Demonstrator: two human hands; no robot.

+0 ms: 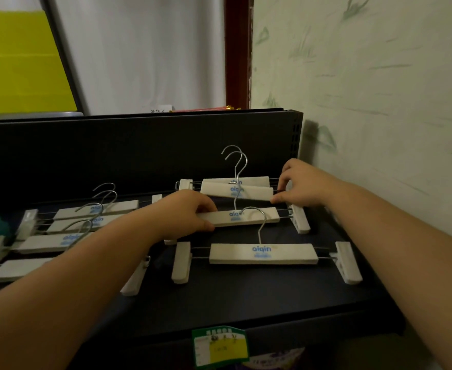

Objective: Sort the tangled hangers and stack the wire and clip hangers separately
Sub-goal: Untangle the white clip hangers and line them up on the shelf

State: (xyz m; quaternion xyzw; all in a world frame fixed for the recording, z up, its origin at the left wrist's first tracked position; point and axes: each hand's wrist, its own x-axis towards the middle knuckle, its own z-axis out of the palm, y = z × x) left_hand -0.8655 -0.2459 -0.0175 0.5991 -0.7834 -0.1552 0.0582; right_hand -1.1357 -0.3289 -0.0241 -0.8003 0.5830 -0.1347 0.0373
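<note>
White clip hangers with blue lettering and metal hooks lie on a dark shelf. My left hand grips the left end of one clip hanger in the middle of the shelf. My right hand pinches the right end of another clip hanger behind it, which overlaps a third one at the back. A single clip hanger lies flat nearest me. Several more clip hangers lie overlapped on the left, partly hidden by my left forearm.
A black back panel rises behind the shelf. The patterned wall closes off the right side. A green and yellow price label hangs on the shelf's front edge. A yellow board leans at the far left.
</note>
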